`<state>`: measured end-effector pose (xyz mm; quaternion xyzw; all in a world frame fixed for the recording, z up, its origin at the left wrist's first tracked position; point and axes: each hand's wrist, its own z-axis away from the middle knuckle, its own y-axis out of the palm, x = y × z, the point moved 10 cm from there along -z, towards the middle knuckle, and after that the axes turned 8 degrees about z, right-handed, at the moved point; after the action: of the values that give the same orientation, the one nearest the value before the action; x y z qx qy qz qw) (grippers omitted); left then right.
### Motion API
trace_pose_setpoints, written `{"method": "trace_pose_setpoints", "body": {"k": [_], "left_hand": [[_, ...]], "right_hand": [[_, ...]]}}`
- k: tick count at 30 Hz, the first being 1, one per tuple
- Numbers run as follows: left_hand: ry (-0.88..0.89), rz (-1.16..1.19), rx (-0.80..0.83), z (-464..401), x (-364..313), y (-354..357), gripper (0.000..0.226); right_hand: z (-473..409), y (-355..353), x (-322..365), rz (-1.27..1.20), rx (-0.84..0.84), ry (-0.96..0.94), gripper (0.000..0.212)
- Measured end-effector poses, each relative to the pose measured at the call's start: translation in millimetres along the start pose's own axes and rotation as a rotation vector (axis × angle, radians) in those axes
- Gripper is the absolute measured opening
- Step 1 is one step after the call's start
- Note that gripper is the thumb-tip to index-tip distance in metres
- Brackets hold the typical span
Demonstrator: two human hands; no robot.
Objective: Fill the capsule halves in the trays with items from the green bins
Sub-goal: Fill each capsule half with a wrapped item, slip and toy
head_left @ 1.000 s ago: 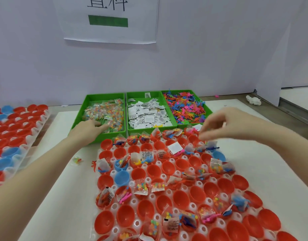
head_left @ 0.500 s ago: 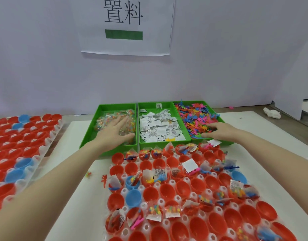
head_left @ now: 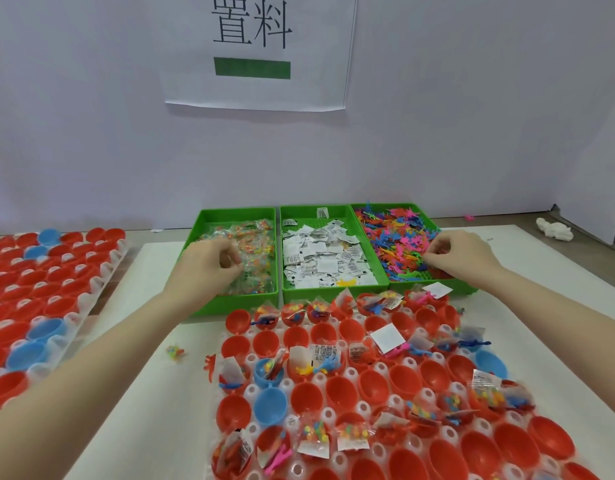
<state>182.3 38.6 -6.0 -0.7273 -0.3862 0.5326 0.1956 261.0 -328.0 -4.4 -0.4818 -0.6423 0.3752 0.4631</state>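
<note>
The big tray (head_left: pixel 365 410) of red and blue capsule halves lay on the white surface (head_left: pixel 153 358), just in front of three green bins (head_left: pixel 334 291). The left hand (head_left: pixel 205 268) curled around clear bead packets (head_left: pixel 254 251); the right hand (head_left: pixel 462 252) pinched little plastic toys (head_left: pixel 396 237). Slippery packets might drop beside the cups.

Left hand (head_left: pixel 209 268) in left bin (head_left: pixel 209 299), right hand (head_left: pixel 462 256) in right bin (head_left: pixel 467 291)

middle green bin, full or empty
Partly full: the middle green bin holds a loose heap of white paper packets, with bare green floor showing along its far end.
</note>
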Motion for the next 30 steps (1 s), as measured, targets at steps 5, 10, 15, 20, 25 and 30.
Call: {"method": "trace_pose_setpoints", "body": {"k": [5,10,15,20,25,30], "left_hand": [[-0.116,0.018,-0.065,0,22,-8,0.032],[-0.155,-0.040,-0.065,3,31,-13,0.021],[-0.060,-0.050,-0.138,12,18,-25,0.018],[-0.064,0.061,-0.254,26,15,-41,0.021],[-0.133,0.150,-0.402,38,19,-59,0.018],[-0.223,0.399,-0.485,53,13,-61,0.007]], "right_hand": [[1,-16,-13,-0.348,-0.177,0.168,0.009],[-5,-8,-18,-0.439,-0.123,0.260,0.008],[-10,-5,-17,-0.276,-0.070,0.242,0.026],[-8,7,-12,-0.062,0.060,0.190,0.050],[2,-22,17,0.132,-0.156,0.094,0.053],[6,9,101,0.171,0.106,-0.210,0.035]]}}
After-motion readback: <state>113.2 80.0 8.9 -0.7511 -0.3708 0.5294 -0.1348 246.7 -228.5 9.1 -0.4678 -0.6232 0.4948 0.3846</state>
